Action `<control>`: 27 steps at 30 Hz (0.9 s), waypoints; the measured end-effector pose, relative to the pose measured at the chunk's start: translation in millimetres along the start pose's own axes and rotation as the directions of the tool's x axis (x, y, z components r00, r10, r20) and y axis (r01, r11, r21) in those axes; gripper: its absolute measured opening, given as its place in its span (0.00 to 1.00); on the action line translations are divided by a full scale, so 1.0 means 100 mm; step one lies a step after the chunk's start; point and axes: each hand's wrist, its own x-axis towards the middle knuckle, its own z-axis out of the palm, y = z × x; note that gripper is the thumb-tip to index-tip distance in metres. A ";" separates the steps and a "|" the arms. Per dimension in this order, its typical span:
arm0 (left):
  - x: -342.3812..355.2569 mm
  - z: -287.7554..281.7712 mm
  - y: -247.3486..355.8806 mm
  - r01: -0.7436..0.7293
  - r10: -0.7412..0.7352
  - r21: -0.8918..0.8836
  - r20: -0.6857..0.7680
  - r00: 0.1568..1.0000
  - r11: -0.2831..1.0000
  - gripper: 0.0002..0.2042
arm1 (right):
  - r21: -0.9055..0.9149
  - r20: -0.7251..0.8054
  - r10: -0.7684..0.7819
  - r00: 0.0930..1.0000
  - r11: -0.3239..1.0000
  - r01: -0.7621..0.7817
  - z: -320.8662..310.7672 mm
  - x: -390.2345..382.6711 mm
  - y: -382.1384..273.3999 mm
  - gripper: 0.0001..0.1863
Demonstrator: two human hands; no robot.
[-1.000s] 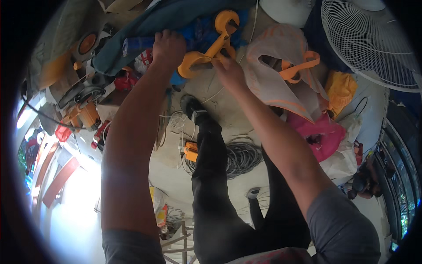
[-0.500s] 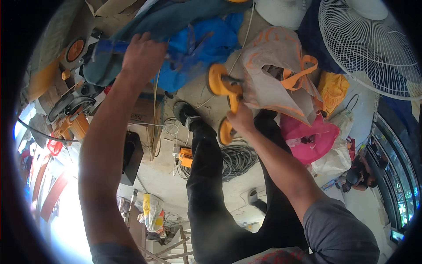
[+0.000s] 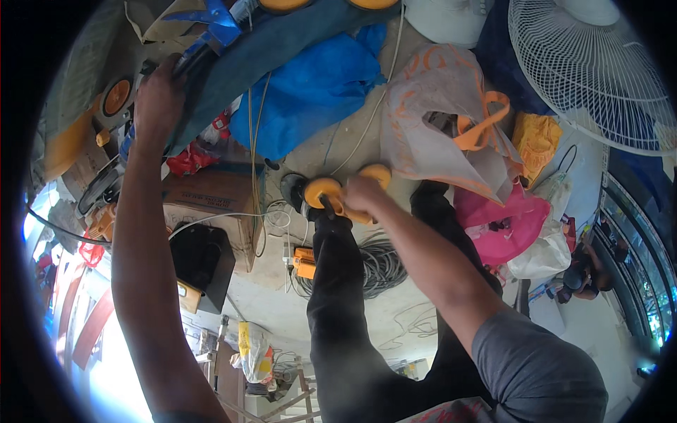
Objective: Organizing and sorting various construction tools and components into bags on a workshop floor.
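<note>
My left hand (image 3: pixel 159 106) is closed at the upper left on a long blue-and-dark tool (image 3: pixel 215 28), beside a dark green length of fabric (image 3: pixel 289 32). My right hand (image 3: pixel 360 192) grips a yellow double suction-cup lifter (image 3: pixel 323 190) low over the floor, by my shoe (image 3: pixel 293 187). A blue cloth (image 3: pixel 303 92) lies crumpled between and above my hands. More yellow round cups (image 3: pixel 372 3) show at the top edge, partly cut off.
At right are a pale bag with orange straps (image 3: pixel 423 113), a pink bag (image 3: pixel 508 233) and a white fan (image 3: pixel 585 70). A cardboard box (image 3: pixel 201 187), black case (image 3: pixel 201 257), coiled cable (image 3: pixel 381 268) and loose cords lie around my legs. A person (image 3: pixel 585 275) crouches at far right.
My left hand has moved up and left with the blue tool. My right hand has brought the yellow lifter down from the top onto the floor area by my shoe.
</note>
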 end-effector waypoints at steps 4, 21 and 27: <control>0.19 0.19 -0.26 -0.024 0.024 0.022 0.009 1.000 0.999 0.24 | 0.323 -0.781 0.068 0.620 0.895 0.308 -1.16 0.47 -0.36 0.33; 0.05 0.52 0.34 0.024 -0.045 0.244 0.078 0.996 0.970 0.45 | 0.244 -0.562 -0.252 0.788 0.860 0.448 -1.67 -0.83 -0.61 0.15; -0.06 0.80 0.49 -0.028 0.015 0.079 0.164 0.986 0.996 0.47 | 0.240 -0.542 -0.441 0.716 0.735 0.635 -1.40 -1.29 -0.75 0.12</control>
